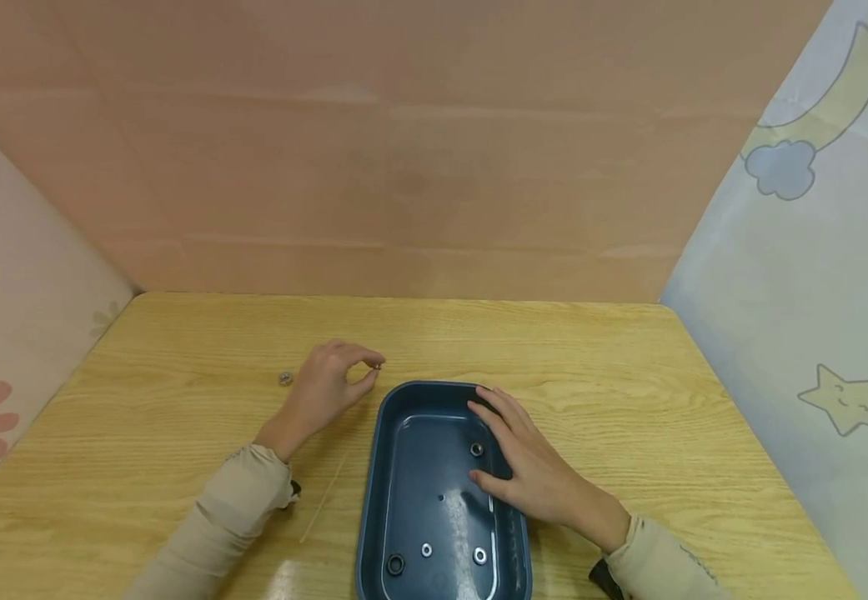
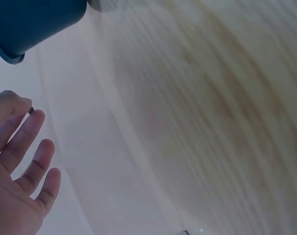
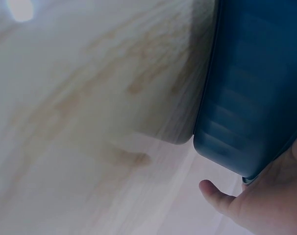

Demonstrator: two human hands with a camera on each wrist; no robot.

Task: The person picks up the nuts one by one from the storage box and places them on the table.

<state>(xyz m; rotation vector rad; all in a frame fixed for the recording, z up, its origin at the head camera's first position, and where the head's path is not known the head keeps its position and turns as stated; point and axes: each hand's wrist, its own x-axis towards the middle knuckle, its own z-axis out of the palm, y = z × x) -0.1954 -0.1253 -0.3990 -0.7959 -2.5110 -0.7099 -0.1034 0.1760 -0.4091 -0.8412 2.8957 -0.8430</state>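
Note:
My left hand (image 1: 328, 379) pinches a tiny dark piece (image 2: 31, 110) between thumb and index fingertip, beyond the tray's far left corner. The piece is too small to tell its kind. In the left wrist view the other fingers are loosely bent. My right hand (image 1: 534, 467) lies across the right rim of a dark blue tray (image 1: 370, 475), fingers spread and reaching over its inside. On the tray floor are a metal nut (image 1: 476, 449), a large dark ring (image 1: 396, 565), two small metal rings (image 1: 427, 550) and a tiny dark speck (image 1: 441, 497).
A small metal piece (image 1: 286, 378), perhaps a nut, lies on the wooden table (image 1: 201, 375) left of my left hand. A thin pale strip (image 1: 323, 500) lies left of the tray. A brown panel (image 1: 388, 167) stands along the back, with patterned panels (image 1: 801, 275) at the sides.

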